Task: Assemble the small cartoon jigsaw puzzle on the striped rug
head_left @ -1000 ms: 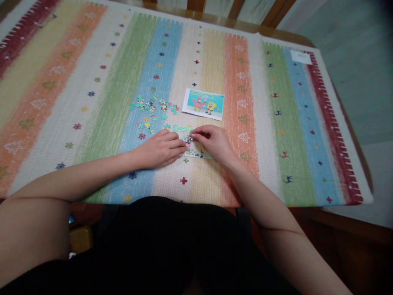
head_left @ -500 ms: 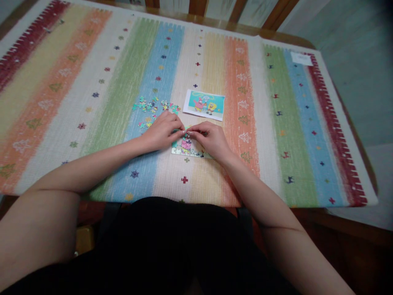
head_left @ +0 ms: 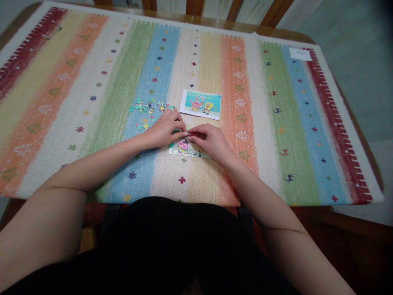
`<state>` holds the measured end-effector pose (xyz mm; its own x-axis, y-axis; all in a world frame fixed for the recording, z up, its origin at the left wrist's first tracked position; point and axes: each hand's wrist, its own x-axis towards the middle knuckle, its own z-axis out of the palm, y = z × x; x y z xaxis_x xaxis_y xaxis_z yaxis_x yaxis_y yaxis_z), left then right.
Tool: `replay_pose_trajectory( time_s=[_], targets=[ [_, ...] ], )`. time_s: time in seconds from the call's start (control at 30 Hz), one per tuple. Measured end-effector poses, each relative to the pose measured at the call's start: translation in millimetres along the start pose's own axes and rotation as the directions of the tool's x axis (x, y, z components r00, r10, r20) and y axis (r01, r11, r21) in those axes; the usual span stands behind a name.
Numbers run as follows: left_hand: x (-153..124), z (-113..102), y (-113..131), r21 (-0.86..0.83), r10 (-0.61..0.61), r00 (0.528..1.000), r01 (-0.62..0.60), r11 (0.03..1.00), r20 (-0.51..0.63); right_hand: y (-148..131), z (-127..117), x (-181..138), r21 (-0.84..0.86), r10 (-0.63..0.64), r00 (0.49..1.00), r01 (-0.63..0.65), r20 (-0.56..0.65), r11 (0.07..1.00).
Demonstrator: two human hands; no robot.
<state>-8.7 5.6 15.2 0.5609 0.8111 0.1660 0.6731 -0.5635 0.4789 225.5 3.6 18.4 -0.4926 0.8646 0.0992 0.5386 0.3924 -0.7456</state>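
A partly assembled jigsaw puzzle (head_left: 175, 151) lies near the table's front edge, showing pink and green parts. Over its upper part, my left hand (head_left: 168, 129) and my right hand (head_left: 211, 141) meet fingertip to fingertip. Both are closed in a pinch around a small puzzle piece, mostly hidden by the fingers. The left hand also covers part of the puzzle's upper left, and the right hand its right side. Loose puzzle pieces (head_left: 143, 107) are scattered beyond and left of my left hand. Behind the puzzle lies a printed cartoon picture card (head_left: 201, 104).
A striped tablecloth (head_left: 116, 110) covers the wooden table. At the far right corner is a white slip of paper (head_left: 300, 54). Wooden slats (head_left: 195, 7) stand behind the table's far edge, and a pale wall is on the right.
The view has shifted slightly. My hands stay together over the puzzle with only a small movement of the fingertips; the loose pieces and picture card keep their places on the cloth.
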Motion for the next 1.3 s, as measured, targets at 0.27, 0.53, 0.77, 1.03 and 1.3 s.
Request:
replay_pose_trajectory(
  time_s=[0.27, 0.53, 0.77, 1.03, 1.3],
  targets=[
    [-19.6, -11.1, 4.5, 0.166, 0.042, 0.994, -0.024, 0.986, -0.104, 1.2, 5.8, 2.3, -0.092, -0.079, 0.996, 0.082, 0.039, 0.992],
    [-42.6, -6.9, 11.8, 0.319, 0.135, 0.987, -0.102, 0.942, -0.083, 2.6, 10.7, 0.2, -0.145, -0.092, 0.993, 0.101, 0.072, 0.984],
    [-41.7, -3.7, 11.1, 0.313, 0.153, 0.984, -0.119, 0.942, -0.088, 0.6, 6.6, -3.6, -0.133, -0.084, 0.993, 0.094, 0.08, 0.987],
    [-43.3, -2.4, 11.9, 0.29, 0.147, 0.987, -0.122, 0.949, -0.064, 0.3, 6.5, -4.5, -0.127, -0.079, 0.994, 0.088, 0.07, 0.988],
    [-43.2, -3.8, 12.9, 0.252, 0.123, 0.991, -0.107, 0.962, -0.047, -3.7, -0.1, -4.8, -0.089, -0.05, 0.997, 0.055, 0.059, 0.995]
  ],
)
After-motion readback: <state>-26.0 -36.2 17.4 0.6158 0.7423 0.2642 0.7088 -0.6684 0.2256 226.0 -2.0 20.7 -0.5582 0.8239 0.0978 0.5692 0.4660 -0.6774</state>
